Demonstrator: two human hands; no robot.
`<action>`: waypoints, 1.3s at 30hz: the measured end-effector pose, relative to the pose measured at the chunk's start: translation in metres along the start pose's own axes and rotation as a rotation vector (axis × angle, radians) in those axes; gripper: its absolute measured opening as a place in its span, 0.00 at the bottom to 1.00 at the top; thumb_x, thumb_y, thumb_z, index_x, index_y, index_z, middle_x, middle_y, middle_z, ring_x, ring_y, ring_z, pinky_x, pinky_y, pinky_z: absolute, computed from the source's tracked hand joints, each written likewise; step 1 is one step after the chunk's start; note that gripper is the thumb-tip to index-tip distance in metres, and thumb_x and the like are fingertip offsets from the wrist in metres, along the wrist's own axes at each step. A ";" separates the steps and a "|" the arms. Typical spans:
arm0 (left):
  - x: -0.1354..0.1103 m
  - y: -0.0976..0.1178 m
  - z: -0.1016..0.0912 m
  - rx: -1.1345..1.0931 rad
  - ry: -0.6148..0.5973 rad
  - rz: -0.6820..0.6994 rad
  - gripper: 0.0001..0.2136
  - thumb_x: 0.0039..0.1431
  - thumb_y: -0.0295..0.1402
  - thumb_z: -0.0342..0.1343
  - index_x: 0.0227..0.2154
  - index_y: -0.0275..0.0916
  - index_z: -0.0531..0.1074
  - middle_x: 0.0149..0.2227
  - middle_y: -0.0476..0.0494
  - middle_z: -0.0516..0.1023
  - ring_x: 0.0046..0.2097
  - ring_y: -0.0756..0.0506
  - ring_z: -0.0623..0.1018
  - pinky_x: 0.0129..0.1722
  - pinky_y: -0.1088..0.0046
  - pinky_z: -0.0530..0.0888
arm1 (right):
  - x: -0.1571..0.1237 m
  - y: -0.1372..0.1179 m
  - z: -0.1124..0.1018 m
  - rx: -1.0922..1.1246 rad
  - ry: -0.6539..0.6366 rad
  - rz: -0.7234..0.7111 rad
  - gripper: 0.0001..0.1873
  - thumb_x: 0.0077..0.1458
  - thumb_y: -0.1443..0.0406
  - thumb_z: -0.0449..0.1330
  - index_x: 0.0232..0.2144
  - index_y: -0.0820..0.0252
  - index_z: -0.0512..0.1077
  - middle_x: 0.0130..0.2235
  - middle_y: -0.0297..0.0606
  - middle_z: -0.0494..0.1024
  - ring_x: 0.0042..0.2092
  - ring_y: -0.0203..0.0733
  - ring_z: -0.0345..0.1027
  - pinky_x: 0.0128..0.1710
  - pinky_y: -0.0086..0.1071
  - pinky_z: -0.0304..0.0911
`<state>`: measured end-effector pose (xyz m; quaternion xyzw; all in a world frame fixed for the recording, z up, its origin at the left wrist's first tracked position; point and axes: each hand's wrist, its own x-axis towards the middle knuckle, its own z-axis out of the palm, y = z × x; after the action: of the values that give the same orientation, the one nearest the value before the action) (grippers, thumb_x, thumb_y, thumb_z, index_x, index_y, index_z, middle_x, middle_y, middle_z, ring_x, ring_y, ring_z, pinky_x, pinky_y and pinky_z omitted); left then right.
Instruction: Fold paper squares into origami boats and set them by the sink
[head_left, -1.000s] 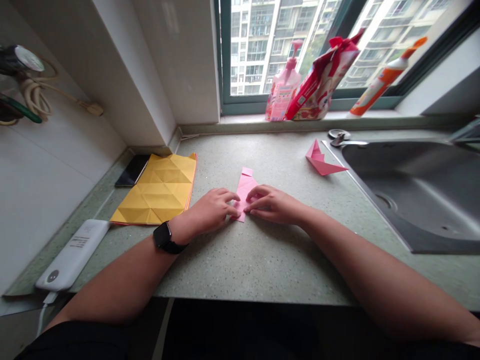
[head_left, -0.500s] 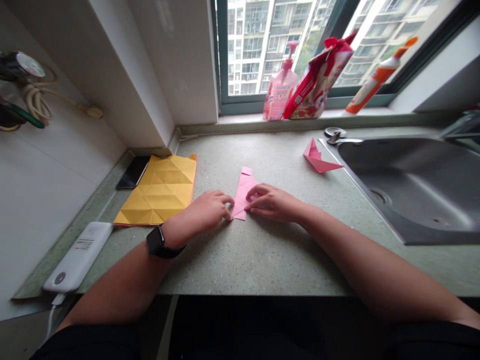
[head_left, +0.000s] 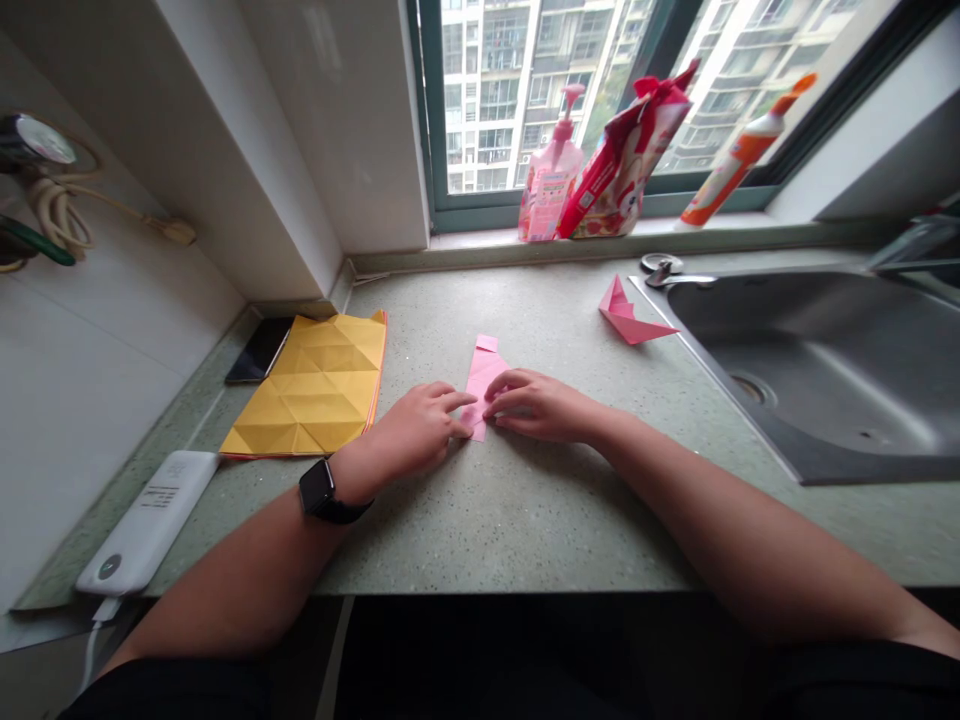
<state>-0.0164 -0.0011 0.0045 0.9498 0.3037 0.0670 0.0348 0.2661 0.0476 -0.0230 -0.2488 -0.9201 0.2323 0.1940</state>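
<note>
A piece of folded pink origami paper lies on the counter between my hands, with a small folded flap at its far end. My left hand, a dark watch on its wrist, is closed on the paper's near left edge, index finger and thumb on it. From the other side, my right hand is closed with its curled fingertips on the paper's right edge, covering part of it. Farther right, a folded pink paper boat sits beside the sink. A stack of creased yellow paper lies left of my left hand.
A phone lies partly under the yellow paper, and a white power bank with a cable is at the left. The steel sink takes up the right. On the windowsill stand a pink pump bottle, a red bag and an orange-white bottle.
My left index finger has moved right, farther onto the pink paper. My right fingers stay on the paper's right edge. The whole view has shifted slightly.
</note>
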 end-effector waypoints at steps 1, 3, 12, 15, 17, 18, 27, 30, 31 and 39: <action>0.001 0.002 0.002 0.009 0.010 -0.004 0.17 0.63 0.20 0.62 0.50 0.46 0.85 0.66 0.41 0.78 0.62 0.35 0.76 0.63 0.51 0.74 | 0.000 0.000 0.000 0.003 0.001 0.000 0.11 0.66 0.66 0.67 0.47 0.49 0.86 0.53 0.42 0.82 0.54 0.46 0.78 0.58 0.44 0.74; 0.003 0.006 0.006 0.018 0.034 -0.011 0.17 0.67 0.23 0.61 0.54 0.45 0.83 0.66 0.38 0.77 0.64 0.35 0.76 0.64 0.50 0.74 | 0.000 0.000 0.000 0.009 -0.002 0.003 0.11 0.67 0.66 0.67 0.48 0.50 0.86 0.53 0.43 0.82 0.53 0.46 0.78 0.58 0.45 0.74; 0.006 0.012 0.004 -0.042 0.046 -0.078 0.14 0.71 0.27 0.60 0.52 0.47 0.85 0.65 0.38 0.76 0.66 0.35 0.74 0.66 0.49 0.73 | 0.001 -0.001 -0.002 0.033 -0.017 0.031 0.10 0.68 0.65 0.65 0.47 0.51 0.86 0.53 0.43 0.82 0.54 0.47 0.77 0.58 0.44 0.73; 0.004 0.007 0.000 -0.054 0.014 -0.115 0.14 0.67 0.24 0.62 0.46 0.49 0.87 0.65 0.40 0.77 0.66 0.34 0.74 0.66 0.48 0.72 | 0.001 -0.001 -0.002 0.036 -0.017 0.038 0.10 0.68 0.65 0.65 0.47 0.50 0.86 0.53 0.42 0.82 0.54 0.47 0.77 0.57 0.44 0.73; 0.003 0.004 -0.004 -0.064 -0.013 -0.135 0.15 0.63 0.22 0.63 0.44 0.49 0.88 0.65 0.42 0.78 0.66 0.34 0.74 0.66 0.48 0.71 | 0.001 -0.002 -0.002 0.039 -0.016 0.042 0.10 0.68 0.65 0.65 0.47 0.50 0.86 0.53 0.42 0.82 0.54 0.47 0.77 0.58 0.45 0.72; 0.002 0.003 -0.006 -0.072 -0.028 -0.142 0.16 0.62 0.21 0.63 0.43 0.50 0.89 0.65 0.43 0.79 0.65 0.34 0.74 0.66 0.48 0.71 | 0.001 -0.002 -0.002 0.039 -0.015 0.044 0.10 0.68 0.65 0.65 0.47 0.50 0.86 0.53 0.42 0.82 0.54 0.47 0.77 0.58 0.45 0.72; -0.004 0.001 -0.019 -0.021 0.146 -0.038 0.11 0.59 0.23 0.62 0.28 0.44 0.85 0.54 0.46 0.87 0.53 0.36 0.80 0.58 0.51 0.75 | 0.001 0.000 -0.001 0.047 -0.008 0.029 0.11 0.68 0.65 0.65 0.47 0.49 0.86 0.52 0.42 0.82 0.54 0.47 0.77 0.57 0.45 0.72; -0.001 0.003 -0.021 -0.033 0.401 -0.003 0.12 0.64 0.22 0.56 0.31 0.41 0.82 0.45 0.46 0.88 0.48 0.40 0.81 0.57 0.55 0.76 | 0.001 0.002 -0.001 0.044 -0.005 0.021 0.11 0.68 0.66 0.65 0.47 0.49 0.86 0.52 0.42 0.82 0.54 0.47 0.76 0.58 0.45 0.72; 0.001 0.004 -0.021 -0.053 0.450 0.001 0.12 0.66 0.22 0.55 0.35 0.41 0.82 0.45 0.45 0.88 0.47 0.41 0.82 0.55 0.57 0.76 | 0.001 0.002 0.000 0.043 -0.004 0.020 0.11 0.68 0.66 0.65 0.47 0.49 0.86 0.52 0.42 0.82 0.54 0.47 0.76 0.58 0.45 0.72; 0.007 0.000 0.004 -0.187 0.265 0.083 0.08 0.71 0.26 0.56 0.40 0.40 0.79 0.41 0.44 0.85 0.41 0.45 0.81 0.42 0.69 0.75 | 0.002 -0.001 -0.001 0.046 0.007 0.034 0.10 0.67 0.66 0.66 0.46 0.50 0.86 0.51 0.41 0.82 0.54 0.47 0.77 0.58 0.45 0.73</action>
<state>-0.0103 0.0026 0.0010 0.9370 0.2588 0.2208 0.0797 0.2651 0.0484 -0.0212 -0.2608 -0.9093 0.2559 0.1991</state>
